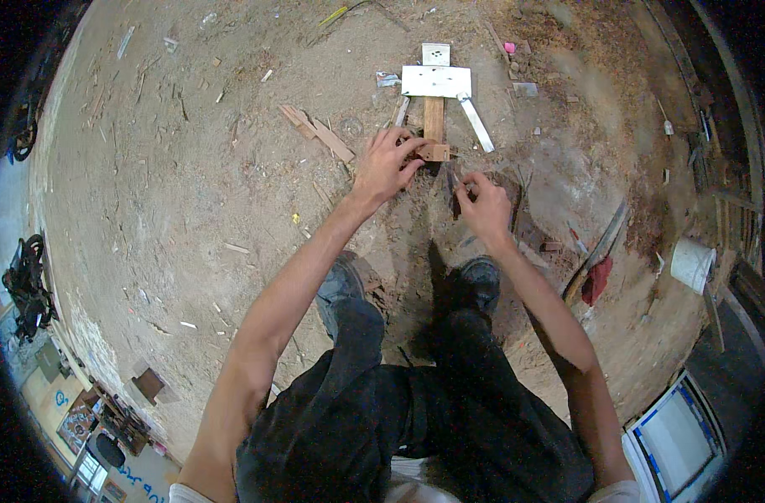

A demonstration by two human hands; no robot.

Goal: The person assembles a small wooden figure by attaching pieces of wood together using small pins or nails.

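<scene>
Two hands meet over a small wooden block (435, 152) lying on the dirt floor (189, 210) at the foot of an upright brown slat (434, 119). The left hand (385, 166) has its fingers curled onto the block, steadying it; the right hand (484, 204), at four o'clock from it, pinches a thin dark object, seemingly a nail. Seating that piece looks like the step in hand, calling for a steady block. White boards (436, 80) lie at twelve o'clock, loose wood scraps (315, 130) at nine.

A rough workshop yard: dirt floor (189, 193) strewn with wood scraps (315, 130) and sawdust.
</scene>
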